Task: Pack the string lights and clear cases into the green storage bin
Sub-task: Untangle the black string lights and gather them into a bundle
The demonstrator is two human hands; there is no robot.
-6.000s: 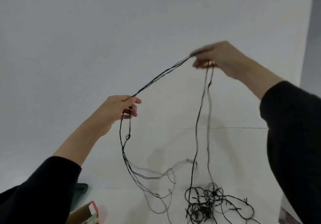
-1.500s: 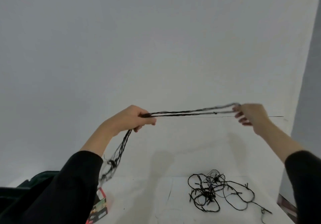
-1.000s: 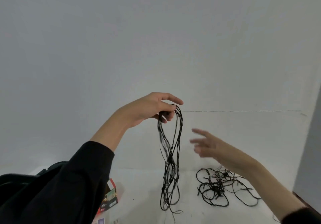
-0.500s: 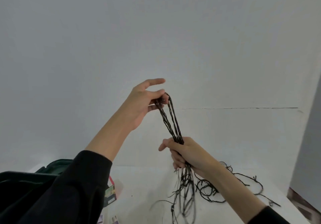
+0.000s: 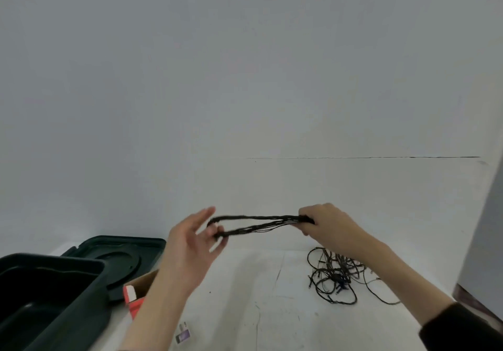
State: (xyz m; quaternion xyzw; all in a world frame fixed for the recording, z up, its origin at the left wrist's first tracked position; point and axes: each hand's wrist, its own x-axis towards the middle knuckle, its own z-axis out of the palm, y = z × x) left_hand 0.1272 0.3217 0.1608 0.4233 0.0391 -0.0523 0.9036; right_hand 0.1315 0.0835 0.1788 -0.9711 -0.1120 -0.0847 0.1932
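White table (image 5: 272,312) below bare grey wall, green storage bin (image 5: 89,290) cut off near left, black string lights (image 5: 255,224) taut midair, gripped by right hand (image 5: 324,224), looped at left hand (image 5: 187,244), fingers blurred, grip unclear.

Black string-light bundle (image 5: 258,224) folded into a long narrow loop, stretched level above the desk, hooked over the left hand (image 5: 187,244), gripped by the right hand (image 5: 326,225), loose tangled string lights (image 5: 336,277) near the desk's right edge, dark green storage bin (image 5: 89,304) open at its near left corner
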